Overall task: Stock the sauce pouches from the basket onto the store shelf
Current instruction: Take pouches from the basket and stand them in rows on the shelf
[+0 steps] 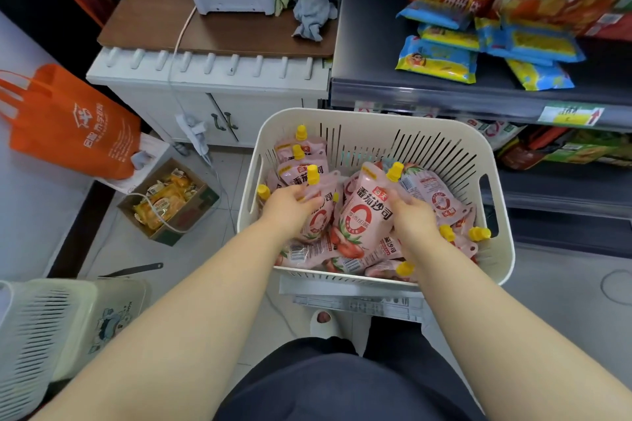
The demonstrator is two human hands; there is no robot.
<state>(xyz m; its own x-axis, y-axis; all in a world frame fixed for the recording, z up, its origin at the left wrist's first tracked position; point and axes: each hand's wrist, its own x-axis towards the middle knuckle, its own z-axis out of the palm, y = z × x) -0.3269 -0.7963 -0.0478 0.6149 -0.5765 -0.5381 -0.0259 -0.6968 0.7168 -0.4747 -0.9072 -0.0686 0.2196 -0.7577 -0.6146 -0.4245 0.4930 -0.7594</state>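
While in basket [376, 115], hands [290, 203] [412, 214] rnd pouches [362, 219]

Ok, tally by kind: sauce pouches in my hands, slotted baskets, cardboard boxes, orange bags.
Sauce pouches in hands: 2, one in left hand, one in right hand
Slotted baskets: 2
Cardboard boxes: 1
Orange bags: 1
Total: 6

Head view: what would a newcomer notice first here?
A cream slotted plastic basket at centre holds a heap of pink sauce pouches with yellow caps. The left hand and right hand each grip one. An orange fabric tote bag stands out at far left.
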